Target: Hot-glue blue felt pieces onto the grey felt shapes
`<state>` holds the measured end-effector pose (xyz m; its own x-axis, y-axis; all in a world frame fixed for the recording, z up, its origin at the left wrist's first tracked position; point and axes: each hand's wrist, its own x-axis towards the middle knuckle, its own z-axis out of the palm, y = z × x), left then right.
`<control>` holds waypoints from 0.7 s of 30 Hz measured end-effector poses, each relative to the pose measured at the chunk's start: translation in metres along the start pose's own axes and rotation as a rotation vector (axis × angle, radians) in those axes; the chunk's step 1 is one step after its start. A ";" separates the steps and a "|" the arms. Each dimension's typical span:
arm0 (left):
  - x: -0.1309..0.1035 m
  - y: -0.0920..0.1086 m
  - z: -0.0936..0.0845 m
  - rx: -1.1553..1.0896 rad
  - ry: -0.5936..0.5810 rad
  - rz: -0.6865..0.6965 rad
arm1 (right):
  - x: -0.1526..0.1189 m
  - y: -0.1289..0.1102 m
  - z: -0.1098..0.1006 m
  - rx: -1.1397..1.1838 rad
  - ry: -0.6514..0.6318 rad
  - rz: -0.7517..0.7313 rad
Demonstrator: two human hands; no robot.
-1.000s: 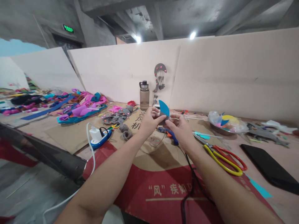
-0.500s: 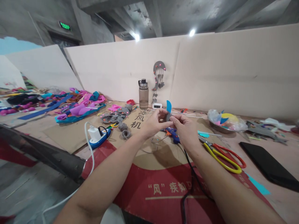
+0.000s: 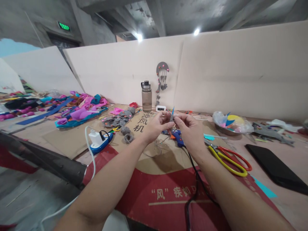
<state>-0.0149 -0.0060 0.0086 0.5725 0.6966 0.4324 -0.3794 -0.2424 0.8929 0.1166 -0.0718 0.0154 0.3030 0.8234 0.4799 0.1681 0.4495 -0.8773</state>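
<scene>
The one piece (image 3: 172,115) in hand is small, blue at its upright, pointed tip and grey below; it is seen almost edge-on, so it looks like a thin sliver, and its lower part is mostly hidden by fingers; it is up between the two hands, above the cardboard (image 3: 154,183); the left hand (image 3: 158,125) is nearly closed, thumb and fingertips pinching the piece from one side; the right hand (image 3: 190,128) is likewise curled, thumb and forefinger pinched on the other side.

Counted around them: one blue glue gun (image 3: 178,138) beneath the right hand; one pair of scissors (image 3: 216,149), with one red handle and one yellow; one black phone (image 3: 276,168) to the right of these; one metal bowl (image 3: 227,131) of scraps behind; three grey balls (image 3: 125,130) of yarn to the left; one blue power strip (image 3: 102,144) with a white plug (image 3: 96,138); one bottle (image 3: 147,100), upright; one white clock (image 3: 160,108) near it; one grey crescent (image 3: 162,68) with hanging strings against the board (image 3: 216,67).
</scene>
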 end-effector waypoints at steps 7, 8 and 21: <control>-0.001 -0.001 -0.002 -0.065 -0.039 -0.001 | 0.001 -0.005 -0.002 -0.049 0.039 -0.041; -0.001 -0.001 -0.001 -0.077 -0.045 -0.004 | 0.001 -0.006 -0.002 -0.056 0.041 -0.041; -0.002 0.002 0.000 -0.109 -0.061 -0.019 | 0.002 -0.007 -0.003 -0.121 0.103 -0.081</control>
<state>-0.0174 -0.0079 0.0096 0.6221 0.6573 0.4254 -0.4432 -0.1522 0.8834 0.1190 -0.0746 0.0227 0.3776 0.7432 0.5523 0.3061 0.4627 -0.8320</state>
